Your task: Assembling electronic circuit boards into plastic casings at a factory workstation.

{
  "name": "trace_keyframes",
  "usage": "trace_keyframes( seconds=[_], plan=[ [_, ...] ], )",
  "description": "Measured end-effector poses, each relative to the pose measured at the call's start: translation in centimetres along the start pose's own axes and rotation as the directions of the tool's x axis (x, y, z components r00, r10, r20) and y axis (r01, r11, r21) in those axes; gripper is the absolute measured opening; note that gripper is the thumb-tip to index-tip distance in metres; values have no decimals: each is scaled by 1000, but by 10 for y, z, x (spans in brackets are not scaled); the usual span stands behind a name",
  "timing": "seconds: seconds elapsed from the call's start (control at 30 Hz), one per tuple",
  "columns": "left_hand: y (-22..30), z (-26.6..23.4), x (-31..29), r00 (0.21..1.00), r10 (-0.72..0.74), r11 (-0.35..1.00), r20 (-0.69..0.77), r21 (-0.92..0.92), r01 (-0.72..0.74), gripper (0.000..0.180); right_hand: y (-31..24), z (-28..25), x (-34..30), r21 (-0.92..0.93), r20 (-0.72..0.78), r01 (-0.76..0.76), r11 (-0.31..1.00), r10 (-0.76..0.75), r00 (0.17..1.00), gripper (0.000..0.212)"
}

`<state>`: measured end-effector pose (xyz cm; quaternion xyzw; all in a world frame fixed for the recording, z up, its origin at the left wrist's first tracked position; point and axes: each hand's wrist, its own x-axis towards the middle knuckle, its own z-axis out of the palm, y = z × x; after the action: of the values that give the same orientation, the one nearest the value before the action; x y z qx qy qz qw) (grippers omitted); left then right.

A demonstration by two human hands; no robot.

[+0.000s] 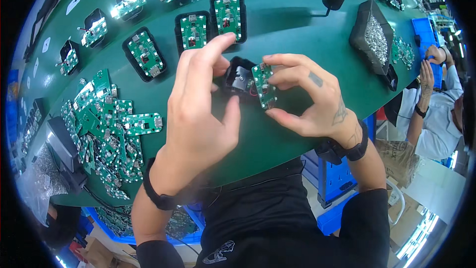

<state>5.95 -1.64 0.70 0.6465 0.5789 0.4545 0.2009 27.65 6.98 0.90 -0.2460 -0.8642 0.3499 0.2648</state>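
Above the green tabletop (277,144): one circuit board (260,87), held at its edges by the right hand (317,104), beside an open black case (240,61); left hand (198,106) placed alongside, thumb and fingers parted, grip undetermined.

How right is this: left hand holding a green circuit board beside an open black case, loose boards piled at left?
Wrong hand: the head view shows the right hand holding the green circuit board beside the open black case; the loose boards are piled at left.
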Motion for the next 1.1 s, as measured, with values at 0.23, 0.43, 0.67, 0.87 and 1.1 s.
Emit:
trace_keyframes(
  seconds=[0.23, 0.43, 0.67, 0.87, 1.1],
  plan=[
    [-2, 5, 1, 998, 68, 987, -7, -147, -68, 79, -8, 6, -7, -39, 5, -41, 998, 41, 999, 43],
    [-5, 7, -1, 981, 128, 991, 147, -69, -119, 96, -9, 10, -5, -286, -30, 123, 950, -137, 990, 47],
    [-15, 12, -2, 978, 174, 984, 115, -52, -169, 97, -8, 10, -1, -312, -2, 164, 936, -173, 985, 47],
    [-20, 15, -1, 966, 231, 973, 117, -42, -228, 99, -10, 11, -1, -297, -12, 140, 944, -150, 989, 49],
    [-24, 17, 2, 962, 265, 961, 69, -98, -258, 102, -12, 9, 6, -343, 0, 171, 924, -182, 983, 52]
  ],
)
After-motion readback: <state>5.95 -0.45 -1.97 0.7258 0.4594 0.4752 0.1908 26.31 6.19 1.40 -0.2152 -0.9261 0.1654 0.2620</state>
